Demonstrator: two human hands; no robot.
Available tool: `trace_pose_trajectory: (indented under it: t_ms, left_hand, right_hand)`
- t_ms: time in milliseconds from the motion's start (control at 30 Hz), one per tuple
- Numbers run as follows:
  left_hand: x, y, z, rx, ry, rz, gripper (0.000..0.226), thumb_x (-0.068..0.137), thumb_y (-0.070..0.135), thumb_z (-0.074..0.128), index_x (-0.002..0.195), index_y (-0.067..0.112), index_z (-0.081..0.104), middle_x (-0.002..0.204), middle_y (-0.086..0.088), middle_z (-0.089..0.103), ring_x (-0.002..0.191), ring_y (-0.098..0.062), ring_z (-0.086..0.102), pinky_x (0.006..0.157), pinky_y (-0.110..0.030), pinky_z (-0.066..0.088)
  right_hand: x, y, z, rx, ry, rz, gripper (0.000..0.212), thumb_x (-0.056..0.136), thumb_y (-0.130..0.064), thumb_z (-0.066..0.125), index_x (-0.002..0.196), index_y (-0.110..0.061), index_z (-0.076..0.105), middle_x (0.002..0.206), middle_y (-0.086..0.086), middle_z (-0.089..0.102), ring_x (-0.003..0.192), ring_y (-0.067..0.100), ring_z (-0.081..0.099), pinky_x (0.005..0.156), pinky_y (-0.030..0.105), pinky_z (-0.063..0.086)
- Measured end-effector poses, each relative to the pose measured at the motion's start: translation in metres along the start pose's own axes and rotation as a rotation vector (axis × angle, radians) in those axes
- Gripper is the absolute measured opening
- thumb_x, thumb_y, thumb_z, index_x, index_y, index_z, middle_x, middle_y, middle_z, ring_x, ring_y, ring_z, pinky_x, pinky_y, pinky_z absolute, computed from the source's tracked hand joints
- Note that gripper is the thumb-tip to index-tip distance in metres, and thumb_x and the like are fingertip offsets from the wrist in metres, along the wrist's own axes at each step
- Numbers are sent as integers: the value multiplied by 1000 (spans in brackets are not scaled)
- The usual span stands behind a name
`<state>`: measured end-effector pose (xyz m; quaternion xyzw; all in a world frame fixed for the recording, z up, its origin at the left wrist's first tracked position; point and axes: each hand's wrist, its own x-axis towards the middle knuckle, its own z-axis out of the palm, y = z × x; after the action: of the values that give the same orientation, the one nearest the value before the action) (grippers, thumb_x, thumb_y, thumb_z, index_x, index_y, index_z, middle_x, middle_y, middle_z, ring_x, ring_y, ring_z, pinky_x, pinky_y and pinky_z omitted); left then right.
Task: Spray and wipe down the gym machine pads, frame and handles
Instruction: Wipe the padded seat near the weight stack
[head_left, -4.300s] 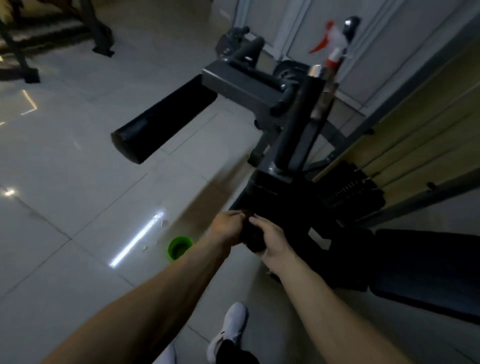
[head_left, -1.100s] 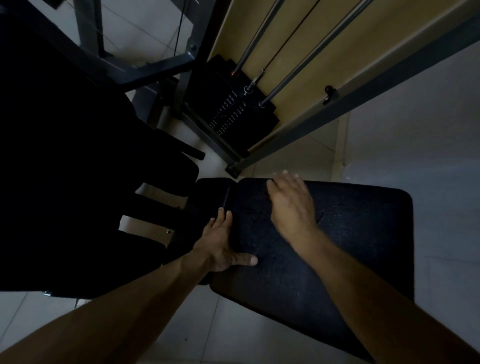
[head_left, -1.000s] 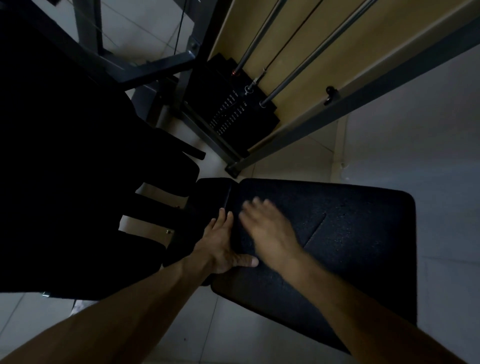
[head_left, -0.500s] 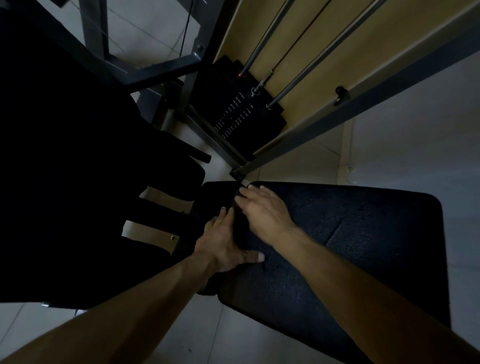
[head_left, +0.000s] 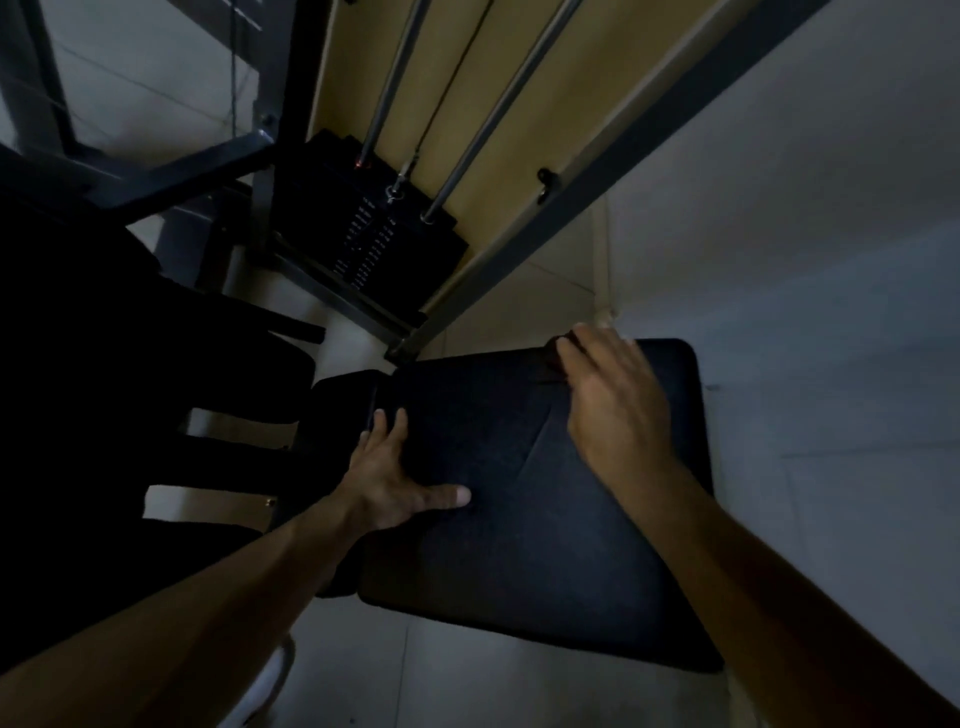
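Black seat pad (head_left: 493, 561), dim light, 2 hands on it. Left hand (head_left: 387, 480) lies flat along the pad's left edge, fingers straight, thumb spread onto the top, grasping nothing. Right hand (head_left: 613, 395) presses flat at the pad's far edge, fingers nearly straight; dark lump under its fingertips, unidentifiable. Weight stack (head_left: 358, 223) beyond the pad's far-left corner.

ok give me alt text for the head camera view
Seen from above, two bare hands rest on a black seat pad of a gym machine: the left hand lies flat at its left edge, the right hand reaches its far edge, blurred. Behind stand the weight stack and grey frame.
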<state>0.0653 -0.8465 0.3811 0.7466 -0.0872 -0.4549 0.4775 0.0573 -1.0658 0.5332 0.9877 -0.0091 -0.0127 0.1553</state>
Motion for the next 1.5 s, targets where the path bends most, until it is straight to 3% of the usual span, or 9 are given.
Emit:
trace_pose_trajectory:
  t_ms: [100,233,433,600,767,867,1000,1200,1500]
  left_hand:
    - [1,-3,-1,-40,6,-28,169,29,91,74,163,28,-8,171,-2,-16,157,-30,-13,128,-49,2]
    - [4,-13,1,-30,22,-11,166,35,94,73,163,29,-9,171,-2,-15,157,-32,-11,127,-50,3]
    - [3,-21,4,29,68,40,150,54,84,77,164,26,-7,171,1,-11,158,-28,-7,126,-45,2]
    - [5,-45,-6,91,68,81,151,54,85,78,165,20,-2,171,2,-9,158,-20,-3,126,-38,6]
    - [3,-64,-2,75,97,178,142,55,89,73,165,30,4,172,0,-2,157,-16,-7,128,-42,9]
    - [-4,-54,0,104,83,146,135,65,82,73,164,24,3,171,-6,-2,157,-24,-8,126,-41,6]
    - [-8,-39,2,95,48,45,131,71,72,76,165,23,-2,171,-9,-6,157,-31,-10,126,-45,7]
    - [-26,-2,32,-6,73,35,120,84,59,73,164,23,-8,169,1,-22,157,-28,-13,128,-44,3]
    - [-26,2,37,40,84,17,118,84,68,68,164,23,-7,171,-1,-16,158,-29,-8,129,-44,5]
  right_hand:
    - [-17,29,-21,-38,53,84,56,84,12,65,139,0,58,145,21,54,137,41,48,113,58,40]
    - [-35,23,-25,-39,136,206,63,84,8,67,145,4,52,153,25,48,145,45,41,122,57,30]
    - [-11,-69,33,-47,-24,32,62,85,2,53,147,3,51,154,27,47,145,43,43,123,54,31]
    - [9,-137,85,105,-201,-147,53,81,-1,70,134,4,64,144,27,57,136,44,53,118,53,38]
    - [15,-150,83,108,-407,-379,57,98,-8,56,154,-4,44,168,16,26,158,34,14,129,42,4]
    - [13,-122,63,107,-305,-204,60,95,-9,60,154,-13,46,169,11,26,159,33,9,129,46,4]
    - [5,-66,25,40,-141,24,68,84,1,64,150,-12,52,164,13,38,155,37,24,128,51,15]
    - [-37,-9,-15,15,122,272,66,80,4,62,145,-4,56,157,20,45,150,41,35,122,57,29]
    - [-146,-15,-23,51,-3,-51,64,76,7,76,137,-8,63,151,14,54,144,36,45,119,51,35]
